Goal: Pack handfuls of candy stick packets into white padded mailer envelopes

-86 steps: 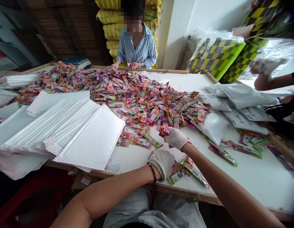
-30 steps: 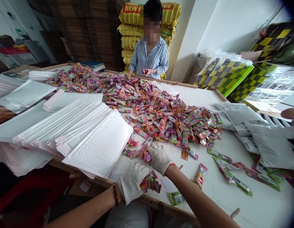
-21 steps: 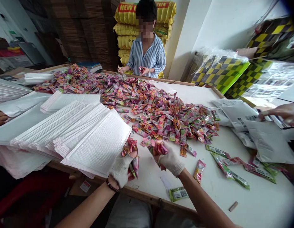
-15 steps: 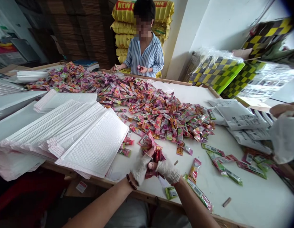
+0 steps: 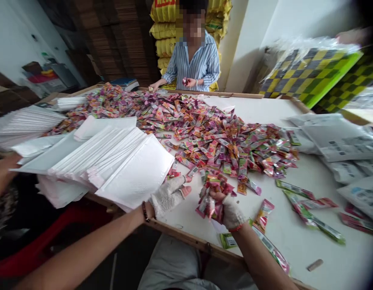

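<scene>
My right hand, in a white knit glove, is closed round a bunch of colourful sachets held upright just above the white table. My left hand, also gloved, is open with fingers stretched, touching the corner of the top white bubble mailer of a fanned stack. A large pile of the same small sachets spreads across the table beyond both hands.
A person in a striped shirt stands at the far edge handling sachets. Grey printed mailer bags lie at the right. Loose sachets lie near my right arm. Another person's hand shows at the left. Yellow sacks are stacked behind.
Both hands held sachets together half a second ago. Now the whole bunch is in my right hand, and my left hand has let go and moved left onto the top mailer.
</scene>
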{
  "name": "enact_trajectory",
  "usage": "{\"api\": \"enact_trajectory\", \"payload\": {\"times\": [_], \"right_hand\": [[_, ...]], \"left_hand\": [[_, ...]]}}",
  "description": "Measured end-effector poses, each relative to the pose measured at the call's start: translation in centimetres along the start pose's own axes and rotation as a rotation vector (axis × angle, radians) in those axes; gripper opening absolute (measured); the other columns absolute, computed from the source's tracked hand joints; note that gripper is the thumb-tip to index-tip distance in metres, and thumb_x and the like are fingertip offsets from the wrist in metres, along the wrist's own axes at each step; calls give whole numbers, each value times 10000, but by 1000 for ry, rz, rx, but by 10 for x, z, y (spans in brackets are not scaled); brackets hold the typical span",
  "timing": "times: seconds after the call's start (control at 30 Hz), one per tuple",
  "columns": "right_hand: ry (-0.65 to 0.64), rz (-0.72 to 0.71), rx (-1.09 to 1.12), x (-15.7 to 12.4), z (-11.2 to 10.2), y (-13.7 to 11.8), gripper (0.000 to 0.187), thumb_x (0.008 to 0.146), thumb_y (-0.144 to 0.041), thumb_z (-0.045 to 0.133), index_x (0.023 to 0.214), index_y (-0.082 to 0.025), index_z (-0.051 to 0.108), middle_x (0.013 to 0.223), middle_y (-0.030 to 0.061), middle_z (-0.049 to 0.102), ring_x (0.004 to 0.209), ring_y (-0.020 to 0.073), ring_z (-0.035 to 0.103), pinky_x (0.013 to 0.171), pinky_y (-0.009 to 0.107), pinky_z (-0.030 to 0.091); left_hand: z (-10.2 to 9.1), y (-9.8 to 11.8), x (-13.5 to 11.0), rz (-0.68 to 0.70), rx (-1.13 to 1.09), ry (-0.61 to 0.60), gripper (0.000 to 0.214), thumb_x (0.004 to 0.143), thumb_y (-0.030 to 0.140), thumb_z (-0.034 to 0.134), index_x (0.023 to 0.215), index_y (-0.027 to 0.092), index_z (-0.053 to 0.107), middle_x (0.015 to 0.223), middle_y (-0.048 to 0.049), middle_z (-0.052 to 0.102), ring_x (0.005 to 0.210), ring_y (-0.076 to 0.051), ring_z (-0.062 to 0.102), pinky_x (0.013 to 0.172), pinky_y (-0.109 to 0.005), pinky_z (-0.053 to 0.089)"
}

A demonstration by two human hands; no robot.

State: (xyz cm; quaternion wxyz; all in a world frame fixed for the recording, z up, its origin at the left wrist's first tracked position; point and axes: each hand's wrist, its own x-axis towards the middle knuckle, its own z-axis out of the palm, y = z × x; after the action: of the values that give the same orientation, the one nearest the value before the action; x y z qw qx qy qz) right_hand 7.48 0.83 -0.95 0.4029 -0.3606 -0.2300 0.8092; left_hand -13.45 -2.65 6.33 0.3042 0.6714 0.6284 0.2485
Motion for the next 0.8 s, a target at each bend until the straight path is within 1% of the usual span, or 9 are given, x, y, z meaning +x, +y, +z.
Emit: {"api": "enact_trajectory", "payload": {"times": [0.07,0.13,0.2,0.3,0.4,0.5,0.57,0.7,0.8], "right_hand": [[-8,-7,46,-2,-1,-5,326,589,-218,795,881,-180,657,724,13,721,632,214,699,657,347,599],[-23,15,71,-4,-1,-9,300,603,-185,791,872,-177,657,734,8,724,622,202,696,659,340,599],[-44,59,78,-5,-1,-10,298,608,-175,790,876,-173,661,736,14,727,618,206,695,628,338,598],[-59,101,66,-7,2,-8,306,604,-173,791,885,-171,668,763,30,735,615,209,693,587,331,593],[-34,84,39,-12,5,-8,339,587,-156,794,903,-176,674,778,29,735,620,207,693,617,335,596],[-11,60,14,-22,6,-13,349,581,-153,783,913,-179,679,777,31,732,644,217,697,656,348,593],[-14,32,-20,-31,3,-19,324,587,-167,771,898,-176,683,794,40,732,667,220,697,663,348,587],[-6,-40,-221,-55,-9,-29,247,609,-199,751,843,-166,677,775,47,716,676,215,679,640,323,563],[-43,-64,-458,-66,-18,-33,212,626,-241,719,812,-164,655,793,47,703,688,209,657,639,312,539]], "left_hand": [[-43,-17,-16,66,445,-94,154,844,223,513,901,192,653,961,-65,658,946,-209,607,874,-344,467],[-80,-30,-32,36,886,-222,107,761,167,579,843,179,647,930,-82,635,872,-238,600,780,-369,471],[-103,-41,-45,34,1186,-297,231,677,143,648,906,174,651,1018,-113,611,921,-283,577,775,-407,455],[-112,-56,-56,131,1352,-309,305,689,111,639,985,184,643,1114,-132,577,1021,-315,534,797,-430,430],[-108,-64,-55,170,1308,-351,186,818,91,515,907,189,646,975,-100,613,914,-257,570,691,-351,427],[-93,-53,-48,180,1231,-262,181,886,145,465,936,180,636,896,-85,627,820,-229,588,632,-318,423],[-70,-36,-40,192,1170,-155,211,917,191,433,1005,179,624,912,-90,629,824,-231,597,626,-313,435],[12,-10,-15,192,953,-80,276,929,185,400,1125,196,594,948,-84,639,786,-198,618,627,-284,463],[77,-6,7,210,641,-111,175,828,186,554,970,166,654,889,-85,670,798,-207,631,697,-298,491]]}}
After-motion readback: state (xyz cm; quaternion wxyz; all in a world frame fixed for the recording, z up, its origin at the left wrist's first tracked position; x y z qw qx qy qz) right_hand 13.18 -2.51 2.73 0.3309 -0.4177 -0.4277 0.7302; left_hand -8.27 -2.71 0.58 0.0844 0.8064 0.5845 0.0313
